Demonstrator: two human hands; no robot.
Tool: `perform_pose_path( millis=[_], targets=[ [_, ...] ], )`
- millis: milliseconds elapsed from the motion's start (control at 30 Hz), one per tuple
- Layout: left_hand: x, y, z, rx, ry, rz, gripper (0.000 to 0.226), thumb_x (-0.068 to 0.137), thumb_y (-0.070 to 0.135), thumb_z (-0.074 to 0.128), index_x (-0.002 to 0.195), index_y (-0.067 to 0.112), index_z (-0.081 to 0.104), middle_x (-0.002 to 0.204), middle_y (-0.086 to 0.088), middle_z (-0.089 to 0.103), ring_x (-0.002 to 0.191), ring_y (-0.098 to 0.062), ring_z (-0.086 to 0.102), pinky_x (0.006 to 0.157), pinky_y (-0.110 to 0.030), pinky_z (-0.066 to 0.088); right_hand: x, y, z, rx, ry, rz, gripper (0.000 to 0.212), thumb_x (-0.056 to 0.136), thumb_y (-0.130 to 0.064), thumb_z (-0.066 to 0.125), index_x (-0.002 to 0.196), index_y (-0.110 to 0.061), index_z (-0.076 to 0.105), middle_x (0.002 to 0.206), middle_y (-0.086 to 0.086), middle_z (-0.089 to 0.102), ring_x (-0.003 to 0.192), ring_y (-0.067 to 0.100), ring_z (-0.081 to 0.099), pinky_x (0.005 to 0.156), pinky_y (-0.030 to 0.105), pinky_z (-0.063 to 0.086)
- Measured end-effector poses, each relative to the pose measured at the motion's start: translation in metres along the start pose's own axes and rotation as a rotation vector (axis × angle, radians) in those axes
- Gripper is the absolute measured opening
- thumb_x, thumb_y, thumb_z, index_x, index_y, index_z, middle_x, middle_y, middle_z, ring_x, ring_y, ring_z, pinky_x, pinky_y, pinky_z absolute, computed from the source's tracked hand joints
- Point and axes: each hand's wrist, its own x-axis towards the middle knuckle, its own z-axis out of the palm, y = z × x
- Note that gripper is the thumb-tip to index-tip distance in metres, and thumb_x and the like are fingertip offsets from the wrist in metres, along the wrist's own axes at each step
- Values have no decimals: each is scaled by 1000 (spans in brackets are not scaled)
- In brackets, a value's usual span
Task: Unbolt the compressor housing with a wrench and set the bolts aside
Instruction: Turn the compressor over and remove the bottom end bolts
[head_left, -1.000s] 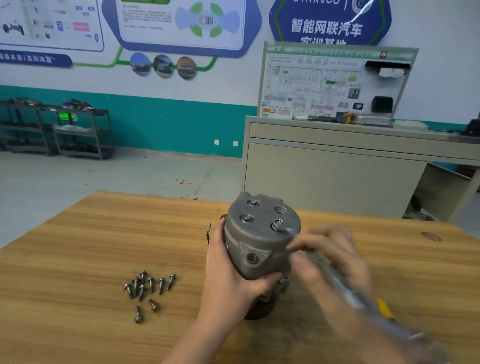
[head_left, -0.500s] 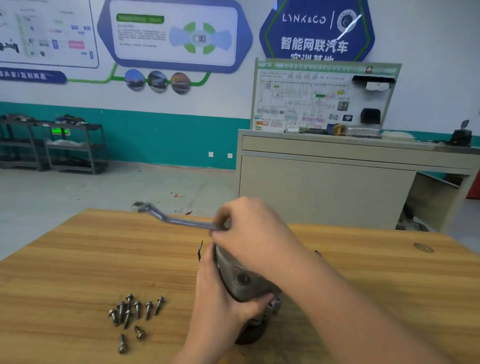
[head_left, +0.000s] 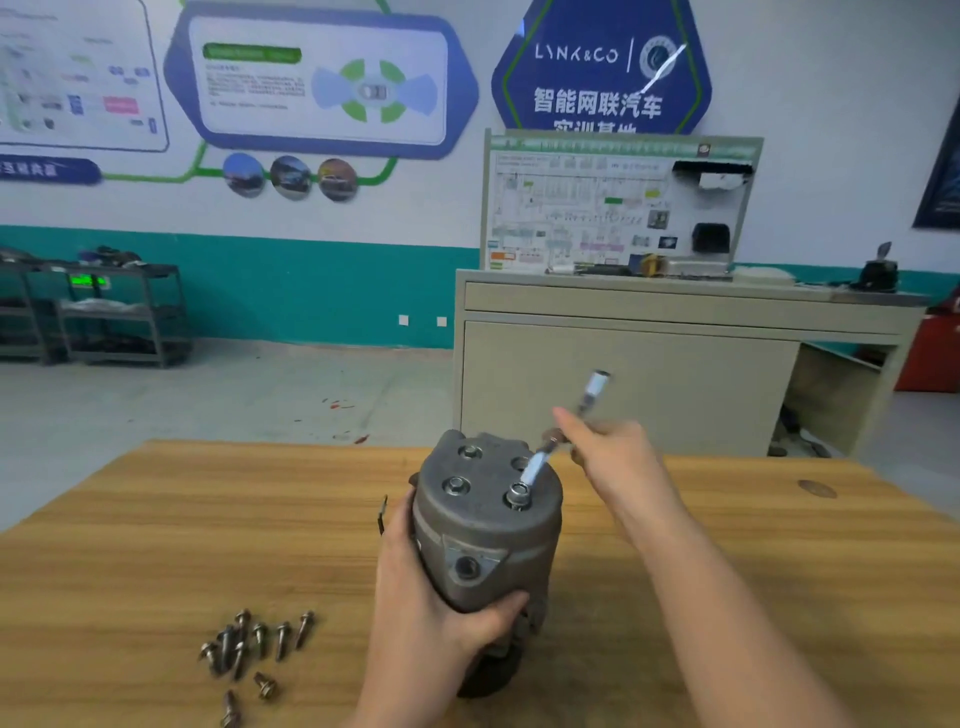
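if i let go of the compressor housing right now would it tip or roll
Probably it would tip: the compressor housing stands on end, tall over a narrow base, steadied by the left hand. Its rounded body suggests it could roll once down. It looks like cast metal, so likely heavy, and the wrench pushing on a top bolt adds leverage.

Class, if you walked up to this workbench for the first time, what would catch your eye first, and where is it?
The grey compressor housing stands upright mid-table, gripped low by the left hand. The right hand holds a wrench whose lower end sits on the near-right bolt on top. A cluster of loose bolts lies on the wooden table, to the housing's left.
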Motion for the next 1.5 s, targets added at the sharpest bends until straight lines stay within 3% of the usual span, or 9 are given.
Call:
perform_pose_path(
  millis=[233, 400, 500, 600, 700, 967, 1100, 1300, 1500],
  targets=[
    [1, 5, -4, 34, -14, -23, 105, 46, 54, 89, 134, 42, 33, 127, 24, 50, 120, 3, 50, 92, -19, 43, -48, -75, 62, -769, -340, -616, 17, 87, -34, 63, 92, -20, 72, 80, 0, 66, 81, 22, 59, 79, 36, 45],
    [0, 20, 2, 139, -44, 45, 47, 73, 69, 53, 115, 57, 35, 112, 31, 49, 107, 3, 53, 89, -25, 41, -112, -12, 19, -335, -90, -1010, 32, 86, -53, 58, 73, -24, 60, 77, -10, 41, 82, 8, 41, 77, 37, 35],
    [-4, 11, -2, 57, -3, -57, 112, 47, 69, 81, 140, 39, 27, 134, 16, 47, 126, -7, 47, 107, -35, 40, -106, 35, -10, 160, 146, -853, 23, 95, -41, 51, 80, -29, 65, 79, -15, 50, 80, 1, 50, 74, 23, 41],
    [-3, 11, -2, 92, 0, -66, 115, 44, 58, 85, 141, 37, 26, 133, 21, 43, 128, -3, 42, 110, -35, 37, -64, 46, -15, 544, 241, -272, 25, 93, -34, 56, 74, -27, 71, 63, -11, 51, 64, 8, 47, 64, 23, 38],
    [-1, 14, 0, 97, -21, -97, 119, 46, 56, 87, 145, 32, 26, 136, 18, 43, 130, -3, 40, 112, -40, 37, -5, 23, -16, 228, 66, 38, 30, 92, -33, 61, 65, -19, 64, 57, -3, 41, 56, 14, 34, 54, 30, 26],
    [5, 14, -3, 62, -55, -116, 114, 49, 53, 88, 144, 24, 31, 138, 8, 47, 128, -11, 47, 105, -44, 44, -40, -65, 55, -667, -298, -591, 11, 84, -30, 66, 94, -26, 71, 80, -6, 62, 77, 17, 59, 70, 30, 43],
    [9, 9, 3, 159, -77, -64, 71, 64, 53, 76, 126, 41, 43, 121, 10, 53, 116, -10, 54, 94, -34, 50, -103, -24, 23, -352, -90, -864, 19, 79, -53, 62, 76, -35, 58, 83, -21, 39, 85, 11, 40, 79, 30, 39],
    [-3, 2, -5, 53, -26, -64, 121, 47, 62, 86, 145, 42, 19, 140, 26, 37, 134, 2, 36, 108, -23, 31, -74, 36, -17, 369, 206, -444, 16, 91, -33, 56, 83, -26, 67, 81, -11, 61, 73, 0, 58, 72, 21, 45],
    [-2, 12, -6, 54, -37, -86, 124, 48, 60, 87, 148, 32, 20, 142, 21, 37, 134, 3, 34, 114, -32, 33, 4, -8, 3, -133, -90, -38, 37, 88, -52, 60, 68, -21, 64, 65, -1, 54, 60, 16, 49, 53, 29, 33]
  ],
)
